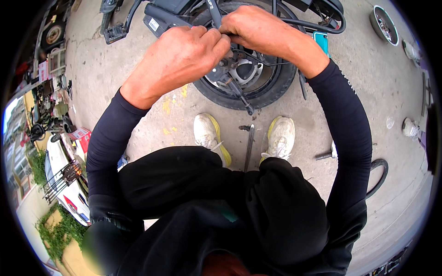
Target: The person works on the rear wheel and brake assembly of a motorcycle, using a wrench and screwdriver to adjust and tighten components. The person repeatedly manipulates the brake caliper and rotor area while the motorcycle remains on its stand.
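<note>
A black-tyred wheel (275,92) of a small motorbike or scooter stands upright ahead of me, with a silver hub and a dark arm pointing down toward its lower rim. Over the upper part of the wheel, my left hand (186,53) is closed, its fingers curled against something hidden under them. Right beside it, my right hand (255,28) is also closed, fingertips pinched close to the left hand's. A dark strut (213,13) rises just behind the fingers. Whatever the fingertips grip is covered by the hands.
Between my shoes lies a long metal bar (249,148). A tool with a dark shaft (324,156) rests near my right knee. A metal bowl of small parts (383,25) stands far right, near another person's shoes (410,128). A black curved hose (380,177) lies right; a pedal (115,34) sits far left.
</note>
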Available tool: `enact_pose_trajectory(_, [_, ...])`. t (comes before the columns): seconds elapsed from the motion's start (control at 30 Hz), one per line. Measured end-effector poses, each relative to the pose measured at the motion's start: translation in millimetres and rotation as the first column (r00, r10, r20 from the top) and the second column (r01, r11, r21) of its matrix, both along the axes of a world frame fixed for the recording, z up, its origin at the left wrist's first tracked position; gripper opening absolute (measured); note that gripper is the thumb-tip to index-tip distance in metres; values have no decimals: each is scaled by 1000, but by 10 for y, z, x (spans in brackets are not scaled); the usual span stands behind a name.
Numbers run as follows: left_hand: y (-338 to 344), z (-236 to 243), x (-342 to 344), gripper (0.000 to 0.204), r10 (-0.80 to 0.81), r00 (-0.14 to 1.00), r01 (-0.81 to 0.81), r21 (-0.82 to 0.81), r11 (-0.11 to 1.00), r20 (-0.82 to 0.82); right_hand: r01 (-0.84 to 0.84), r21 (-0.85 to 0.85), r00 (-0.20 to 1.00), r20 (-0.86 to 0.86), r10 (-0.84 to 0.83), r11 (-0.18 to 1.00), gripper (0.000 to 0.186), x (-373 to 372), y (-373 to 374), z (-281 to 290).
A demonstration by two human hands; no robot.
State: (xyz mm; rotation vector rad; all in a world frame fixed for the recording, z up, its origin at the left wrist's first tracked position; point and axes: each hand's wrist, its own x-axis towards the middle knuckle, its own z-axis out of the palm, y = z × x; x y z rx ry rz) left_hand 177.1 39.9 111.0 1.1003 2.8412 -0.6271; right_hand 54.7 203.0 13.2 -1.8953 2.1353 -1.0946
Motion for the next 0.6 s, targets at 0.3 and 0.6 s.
enact_pose_trajectory(0.3, [-1, -32, -281, 39, 156, 304, -920, 332, -208, 940, -30, -36, 917, 396, 42, 999, 18, -98, 138, -96])
enact_pose_trajectory(0.6, [126, 375, 40, 21, 278, 866, -483, 556, 676, 415, 41, -79, 946, 324, -14, 996, 18, 107, 204, 176])
